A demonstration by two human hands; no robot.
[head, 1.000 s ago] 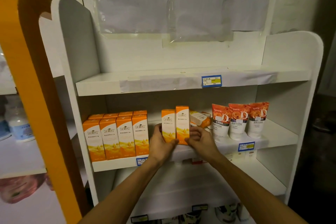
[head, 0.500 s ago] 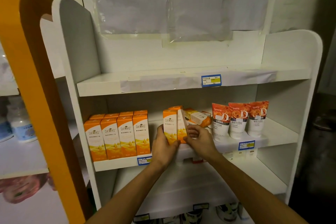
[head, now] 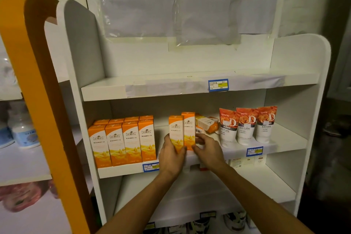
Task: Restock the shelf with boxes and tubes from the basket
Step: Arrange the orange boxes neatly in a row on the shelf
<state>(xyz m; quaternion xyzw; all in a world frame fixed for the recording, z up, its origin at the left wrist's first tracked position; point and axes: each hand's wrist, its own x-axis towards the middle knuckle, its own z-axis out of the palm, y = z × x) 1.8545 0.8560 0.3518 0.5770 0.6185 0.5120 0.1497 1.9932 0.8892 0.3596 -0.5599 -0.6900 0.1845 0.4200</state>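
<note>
Straightened since half a second ago, the right-hand orange box (head: 189, 130) now stands square beside its twin, the left-hand orange box (head: 176, 132), on the middle shelf (head: 266, 147), apart from the front row of four matching boxes (head: 123, 141). My left hand (head: 171, 155) wraps the lower part of the left box, thumb on its front; my right hand (head: 208, 150) has fingers loosely curled against the lower side of the right box, a light pinch at most. I judge these cartons light and stiff but crushable, best held low by the side faces, not the flap ends. Behind the pair, more cartons (head: 206, 122) lie tipped on their sides; three tubes (head: 247, 125) stand further right. No basket shows in the head view.
</note>
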